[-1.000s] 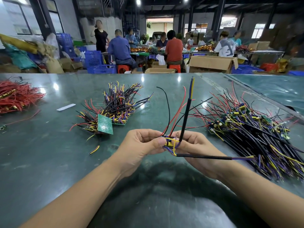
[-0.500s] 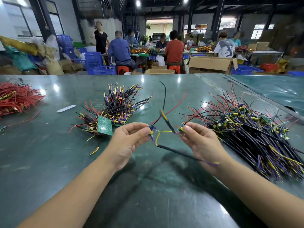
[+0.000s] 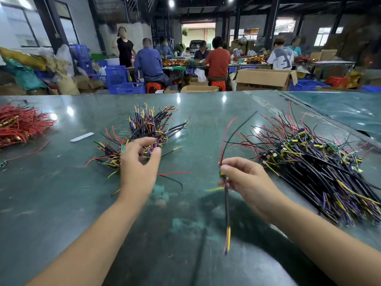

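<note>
Green workshop table (image 3: 61, 203): right hand (image 3: 247, 178) pinches a wired board (image 3: 222, 174), left hand (image 3: 138, 168) hangs slack over wire pile (image 3: 148, 124).

Dark green table (image 3: 61, 203); red wire pile (image 3: 22, 124); black, seemingly purple-yellow cable (image 3: 226, 205).

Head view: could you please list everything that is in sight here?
table: one, dark green, under everything
harness: one, black, red and yellow, held centre-right
big pile: one, mixed wires, table right
small pile: one, mixed wires, centre-left
red pile: one, red, far left
strip: one, white, left of small pile
box: one, brown, behind table
crates: several, blue, back left
people: several, at back tables
left hand: fingers curled over small pile
right hand: pinching harness
</note>
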A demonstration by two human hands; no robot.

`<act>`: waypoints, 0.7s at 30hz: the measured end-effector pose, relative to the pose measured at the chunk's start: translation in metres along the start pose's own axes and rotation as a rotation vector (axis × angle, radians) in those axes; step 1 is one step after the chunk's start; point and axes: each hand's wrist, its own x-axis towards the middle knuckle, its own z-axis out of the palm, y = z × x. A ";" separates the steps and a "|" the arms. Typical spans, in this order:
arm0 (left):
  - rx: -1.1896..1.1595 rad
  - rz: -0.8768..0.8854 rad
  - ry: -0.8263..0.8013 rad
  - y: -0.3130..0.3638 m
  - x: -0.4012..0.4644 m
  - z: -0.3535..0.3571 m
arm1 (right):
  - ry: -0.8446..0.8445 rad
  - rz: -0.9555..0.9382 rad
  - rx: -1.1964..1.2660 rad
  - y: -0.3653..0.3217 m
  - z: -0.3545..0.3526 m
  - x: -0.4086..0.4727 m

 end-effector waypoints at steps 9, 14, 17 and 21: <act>-0.380 -0.151 -0.692 0.020 -0.037 0.021 | -0.250 -0.011 -0.269 0.011 0.012 -0.008; -0.446 -0.228 -0.631 0.020 -0.037 0.022 | -0.230 0.019 -0.201 0.009 0.007 -0.006; -0.458 -0.144 -0.577 0.023 -0.038 0.020 | -0.243 0.068 -0.039 0.007 0.006 -0.007; -0.413 -0.042 -0.585 0.025 -0.039 0.016 | -0.269 0.077 0.036 0.005 0.007 -0.009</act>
